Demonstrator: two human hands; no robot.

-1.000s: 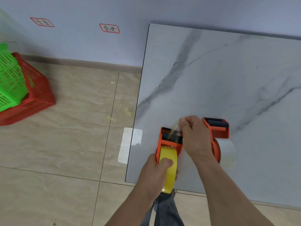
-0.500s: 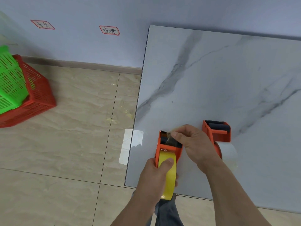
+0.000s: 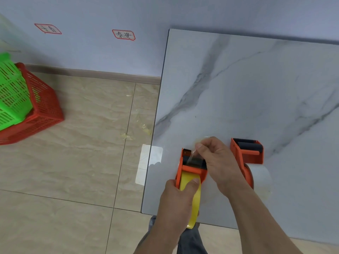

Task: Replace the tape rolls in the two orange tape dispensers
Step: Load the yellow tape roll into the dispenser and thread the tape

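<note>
Left hand (image 3: pixel 177 200) grips yellow-roll dispenser (image 3: pixel 190 169); right hand (image 3: pixel 218 162) pinches its tape end (image 3: pixel 194 154)
Right wrist partly hides second dispenser (image 3: pixel 247 153); red basket (image 3: pixel 42 114) on floor, well apart

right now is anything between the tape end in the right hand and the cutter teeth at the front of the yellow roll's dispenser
Nothing visible. The right hand pinches the clear tape end just behind the cutter teeth of the dispenser, which the left hand grips by the yellow roll.

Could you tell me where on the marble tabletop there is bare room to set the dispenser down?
The marble tabletop is bare beyond the two dispensers, from the grey vein to the far and right edges. The near left corner is crowded: left hand, right hand, the yellow-roll dispenser and the clear-roll dispenser.
</note>
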